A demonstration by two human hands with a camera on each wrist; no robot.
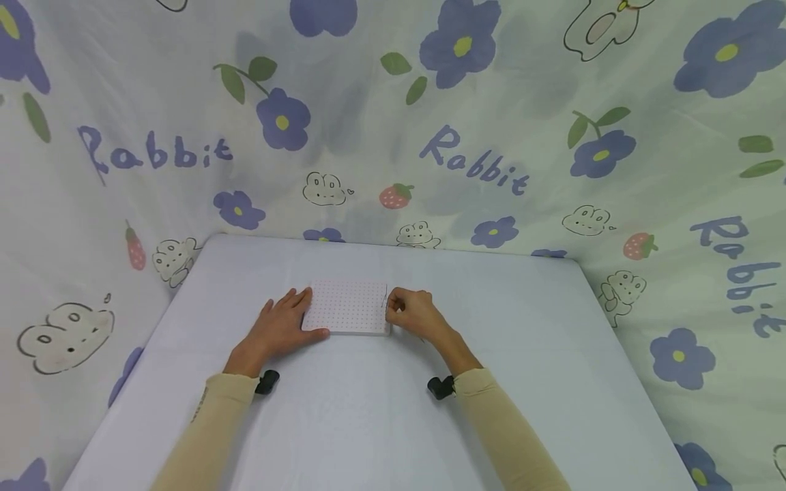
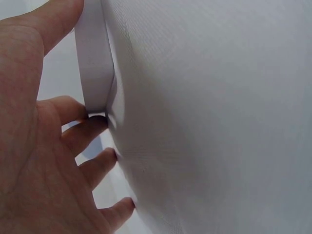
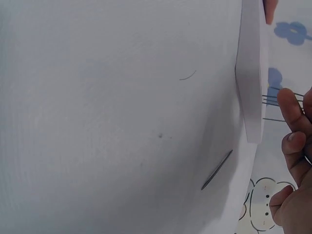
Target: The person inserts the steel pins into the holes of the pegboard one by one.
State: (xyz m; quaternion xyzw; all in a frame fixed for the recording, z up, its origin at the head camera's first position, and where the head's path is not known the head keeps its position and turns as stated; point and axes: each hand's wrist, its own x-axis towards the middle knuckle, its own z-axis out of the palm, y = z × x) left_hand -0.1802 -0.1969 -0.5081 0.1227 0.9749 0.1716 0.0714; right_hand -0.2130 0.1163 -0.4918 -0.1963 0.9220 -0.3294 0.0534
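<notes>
A white block (image 1: 346, 308) with a grid of small reddish dots on top lies on the table. My left hand (image 1: 279, 327) rests at its left side, fingers spread and fairly straight, with the thumb by the front edge; in the left wrist view the thumb and a finger touch the block's side (image 2: 95, 58). At the right edge my right hand (image 1: 414, 314) has thumb and forefinger brought together. Several thin needles (image 3: 270, 101) stand out from the block's top in the right wrist view, and the fingertips seem to pinch one, partly hidden.
A slim dark pointed piece (image 3: 217, 169) lies on the white tablecloth (image 1: 522, 327) near the block, with a short curved thread-like line (image 3: 188, 76) farther off. A patterned curtain (image 1: 362, 136) stands behind the table. Dark wrist cameras (image 1: 441, 387) sit beneath both wrists.
</notes>
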